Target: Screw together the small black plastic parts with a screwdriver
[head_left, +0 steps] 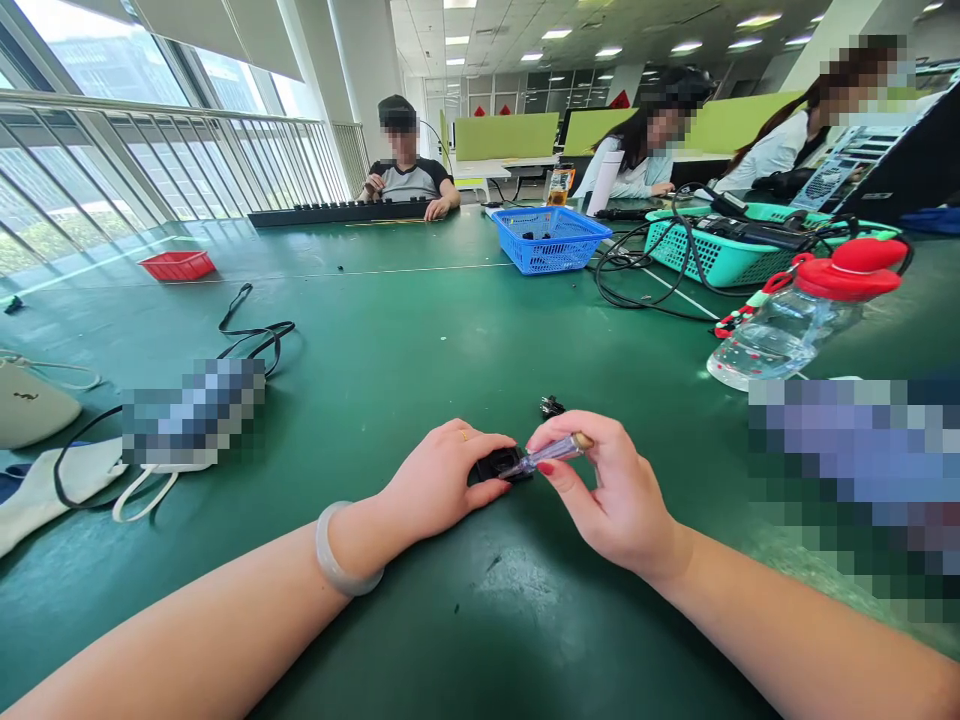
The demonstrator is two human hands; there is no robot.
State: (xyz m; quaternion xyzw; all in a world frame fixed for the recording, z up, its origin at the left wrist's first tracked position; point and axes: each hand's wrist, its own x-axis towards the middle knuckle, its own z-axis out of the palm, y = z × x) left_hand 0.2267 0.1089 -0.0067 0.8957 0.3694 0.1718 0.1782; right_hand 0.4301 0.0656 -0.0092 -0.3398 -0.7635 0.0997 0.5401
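Observation:
On the green table (pixel 360 400), my left hand (pixel 450 475) grips a small black part (pixel 496 464) between thumb and fingers. A screwdriver (pixel 555 453) with a clear purplish handle is held in my right hand (pixel 611 490), slanting down to the left. Its tip meets the black part or lies just over it; which one I cannot tell. Just beyond my right fingers lies a little heap of small dark pieces (pixel 552 407).
A red tray (pixel 178 266), a blue basket (pixel 551 240) and a teal basket (pixel 720 250) with cables stand farther back. A water bottle (pixel 795 325) is at right, a cabled blurred object (pixel 199 412) at left. Other people sit beyond.

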